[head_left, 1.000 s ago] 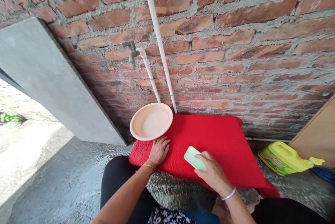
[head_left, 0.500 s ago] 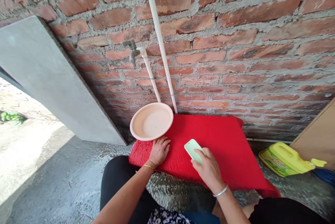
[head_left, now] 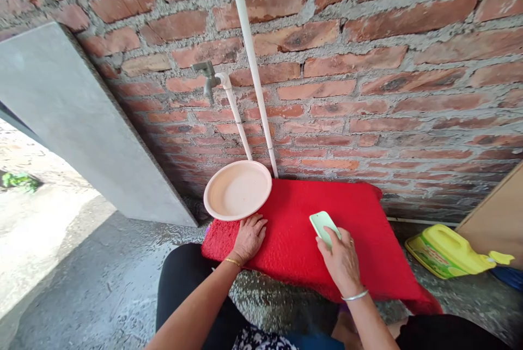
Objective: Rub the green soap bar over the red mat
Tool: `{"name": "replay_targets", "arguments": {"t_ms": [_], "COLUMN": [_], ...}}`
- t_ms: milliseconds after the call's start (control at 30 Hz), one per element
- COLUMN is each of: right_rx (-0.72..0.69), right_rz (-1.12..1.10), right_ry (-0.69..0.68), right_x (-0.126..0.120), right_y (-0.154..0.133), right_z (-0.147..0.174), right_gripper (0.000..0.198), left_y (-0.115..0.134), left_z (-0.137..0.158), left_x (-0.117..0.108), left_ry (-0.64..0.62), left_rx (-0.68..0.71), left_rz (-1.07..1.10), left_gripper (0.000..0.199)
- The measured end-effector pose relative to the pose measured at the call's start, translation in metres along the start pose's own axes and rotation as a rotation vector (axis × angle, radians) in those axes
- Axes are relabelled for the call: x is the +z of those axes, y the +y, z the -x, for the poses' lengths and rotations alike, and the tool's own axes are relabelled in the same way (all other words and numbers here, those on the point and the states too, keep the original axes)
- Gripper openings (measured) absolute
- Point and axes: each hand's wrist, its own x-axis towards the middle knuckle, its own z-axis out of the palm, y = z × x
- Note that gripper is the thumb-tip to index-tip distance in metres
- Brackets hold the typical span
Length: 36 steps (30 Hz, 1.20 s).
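Note:
A wet red cloth (head_left: 294, 203) is spread over a low surface in front of my knees. My left hand (head_left: 250, 236) lies flat on its left part, fingers stretched out, just below the rim of the basin. On the right, my right hand (head_left: 339, 257) grips a pale green scrubbing brush (head_left: 321, 222) from above and presses it to the cloth. The brush's underside is hidden against the fabric. A shallow pale pink basin (head_left: 237, 192) rests at the cloth's back left corner.
A grey tap (head_left: 209, 80) on a white pipe stands above the basin, by a brick wall (head_left: 327, 88). At left leans a grey slab (head_left: 93, 126). A yellow jug (head_left: 453, 249) lies on the wet floor at right, near a tan board (head_left: 494, 213).
My right hand has slid the scrubbing brush to the right across the cloth. My left hand stays in place on the cloth.

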Motion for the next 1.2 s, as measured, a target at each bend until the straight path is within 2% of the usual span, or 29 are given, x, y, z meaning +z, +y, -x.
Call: {"name": "replay_targets", "arguments": {"t_ms": [100,167,233,400,467,533,600,733,800,867,1000,1067,1200], "right_rx": [-0.105,-0.150,-0.151,0.009,0.038,0.018,-0.030,-0.101,-0.092,-0.047,0.042,0.023,-0.090], "right_rz": [0.000,0.019,0.047,0.136,0.129,0.080,0.025,-0.009,0.013,0.058,0.124,0.096,0.000], "right_ry": [-0.062,-0.093,-0.101,-0.018,0.042,0.087,0.092,0.005,-0.027,-0.023,0.071,0.108,0.071], "right_x": [0.016,0.024,0.024,0.007,0.003,0.004,0.010,0.022,0.020,0.014,-0.003,-0.006,0.004], "right_y": [-0.036,-0.048,-0.044,0.012,0.025,0.023,0.009,-0.019,-0.014,0.004,0.039,0.037,0.002], "right_z": [0.003,0.004,0.003,-0.001,0.001,0.006,0.013,0.025,0.025,0.023,0.017,0.020,0.034], "right_gripper": [0.036,0.035,0.035,0.035,0.036,0.038,0.038,0.036,0.038,0.037,0.045,0.049,0.045], "left_y": [-0.001,-0.002,-0.002,-0.003,-0.003,-0.003,-0.004,-0.004,-0.004,-0.004,-0.005,-0.006,-0.007], "left_z": [0.000,0.001,0.001,0.001,0.001,0.001,0.001,0.001,0.001,0.001,0.001,0.001,0.002], "left_x": [0.001,0.001,0.002,0.003,0.003,0.003,0.004,0.006,0.007,0.007,0.008,0.008,0.009], "left_ry": [-0.004,-0.004,-0.001,0.001,-0.006,-0.012,-0.011,-0.008,-0.009,-0.012,-0.021,-0.017,0.000], "left_rx": [0.004,0.004,0.002,-0.004,-0.006,-0.005,-0.007,-0.015,-0.016,-0.015,-0.017,-0.015,-0.004], "left_rz": [-0.009,-0.013,-0.011,0.007,0.012,0.016,0.017,0.022,0.028,0.034,0.041,0.042,0.044], "left_gripper": [0.027,0.027,0.027,0.027,0.027,0.027,0.027,0.028,0.029,0.029,0.028,0.028,0.028]}}
